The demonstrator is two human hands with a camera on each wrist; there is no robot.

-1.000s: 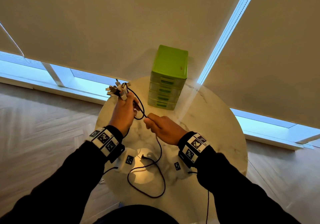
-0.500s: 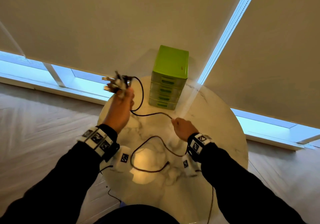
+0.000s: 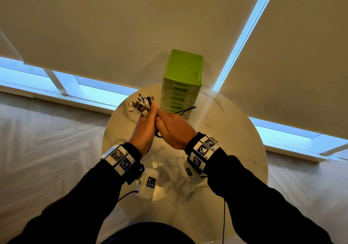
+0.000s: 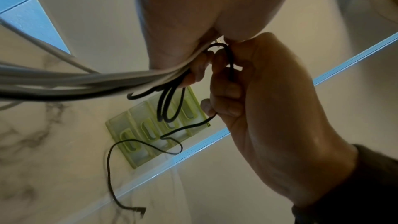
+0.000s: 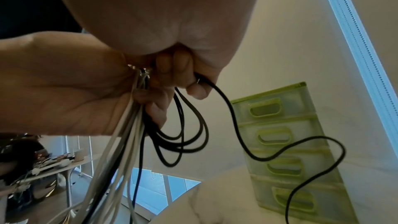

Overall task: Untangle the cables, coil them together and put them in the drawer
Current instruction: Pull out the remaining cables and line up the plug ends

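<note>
My left hand (image 3: 145, 128) is raised above the round marble table (image 3: 235, 149) and grips a bundle of white and black cables (image 5: 129, 142), with their plugs (image 3: 142, 104) fanned out above the fist. My right hand (image 3: 174, 128) presses against the left one and pinches the black cable (image 5: 243, 142). Short black loops (image 4: 170, 106) hang under the hands. The black cable's free tail (image 4: 112, 168) trails in front of the green drawer unit (image 3: 183, 85), and its plug (image 4: 141, 210) hangs low. All drawers (image 5: 280, 137) look closed.
The drawer unit stands at the table's far edge against the blind (image 3: 113, 27). Window strips (image 3: 98, 94) run low behind the table. Wood floor (image 3: 47, 140) lies on both sides. In the right wrist view another table with clutter (image 5: 49, 164) stands further back.
My right hand, which had pulled the black cable out to the right, has swung back to the left hand. The slack that lay on the near table is gathered up.
</note>
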